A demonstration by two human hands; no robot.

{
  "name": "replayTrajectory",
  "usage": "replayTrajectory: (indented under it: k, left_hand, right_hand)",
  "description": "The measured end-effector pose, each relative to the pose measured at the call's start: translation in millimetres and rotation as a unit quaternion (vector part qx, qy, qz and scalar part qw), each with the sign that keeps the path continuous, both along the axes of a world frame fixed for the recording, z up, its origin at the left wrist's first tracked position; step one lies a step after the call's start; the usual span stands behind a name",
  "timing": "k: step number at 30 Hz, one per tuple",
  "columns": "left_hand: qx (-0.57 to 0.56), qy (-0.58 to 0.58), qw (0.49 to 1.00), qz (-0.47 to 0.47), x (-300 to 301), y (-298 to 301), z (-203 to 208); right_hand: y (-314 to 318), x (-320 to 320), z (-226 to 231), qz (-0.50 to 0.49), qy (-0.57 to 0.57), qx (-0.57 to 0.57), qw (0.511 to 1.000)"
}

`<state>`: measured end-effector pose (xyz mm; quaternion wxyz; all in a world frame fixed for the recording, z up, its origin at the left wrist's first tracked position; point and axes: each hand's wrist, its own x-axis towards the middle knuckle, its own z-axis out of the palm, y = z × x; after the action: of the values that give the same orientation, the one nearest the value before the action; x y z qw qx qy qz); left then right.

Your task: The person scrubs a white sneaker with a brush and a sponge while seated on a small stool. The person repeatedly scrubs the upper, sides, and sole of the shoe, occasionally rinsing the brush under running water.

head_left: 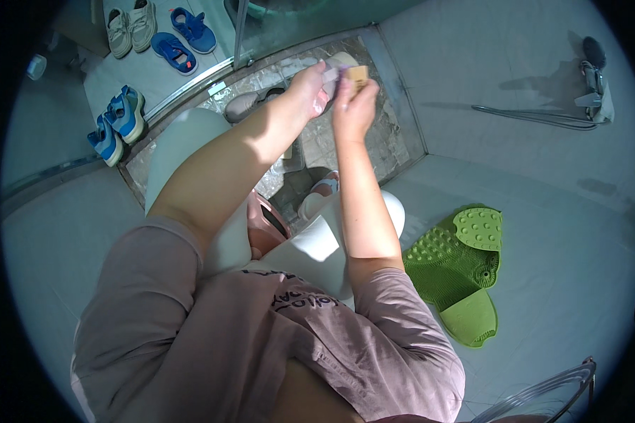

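Note:
Both my hands are out in front of me, close together above the wet tiled floor. My right hand (355,106) is closed around a small yellowish block (358,75), its top edge standing above the fingers. Just left of it, my left hand (309,88) is curled, thumb up, on a pale whitish thing (334,74) that motion blurs. A beige rounded end (343,59), like a shoe toe, shows just beyond the hands; I cannot tell whether it is held. Below my left wrist, a grey-beige shoe (242,107) rests on the floor, partly hidden by the forearm.
Blue shoes (192,30), blue-and-white sneakers (125,113) and beige shoes (130,28) stand left of a metal sill. A green bumpy mat (466,261) lies to my right. A shower head (594,53) hangs on the right wall. A pink object (262,225) sits between my legs.

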<state>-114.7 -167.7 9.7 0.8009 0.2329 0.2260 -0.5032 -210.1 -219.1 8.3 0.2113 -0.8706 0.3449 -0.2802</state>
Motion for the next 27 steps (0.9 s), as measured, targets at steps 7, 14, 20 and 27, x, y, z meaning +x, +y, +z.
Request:
replayTrajectory:
  k: [7,14,20,27]
  left_hand:
    - [0.005,0.002,1.0,-0.025,16.0,0.1,-4.2]
    - [0.015,-0.015,0.998,-0.056,11.5,4.6,17.7]
    - [-0.027,-0.013,0.999,-0.011,5.2,-5.9,4.8]
    - [-0.041,-0.013,0.999,-0.009,8.6,-7.4,-10.1]
  right_hand:
    - [13.8,-2.5,10.5,0.089,0.001,-0.014,0.996]
    - [12.1,-6.2,-2.0,0.104,-0.01,-0.024,0.994]
    - [-12.5,-5.3,0.0,0.011,-0.038,-0.015,0.999]
    - [-26.4,-3.1,7.1,-0.049,-0.035,-0.029,0.998]
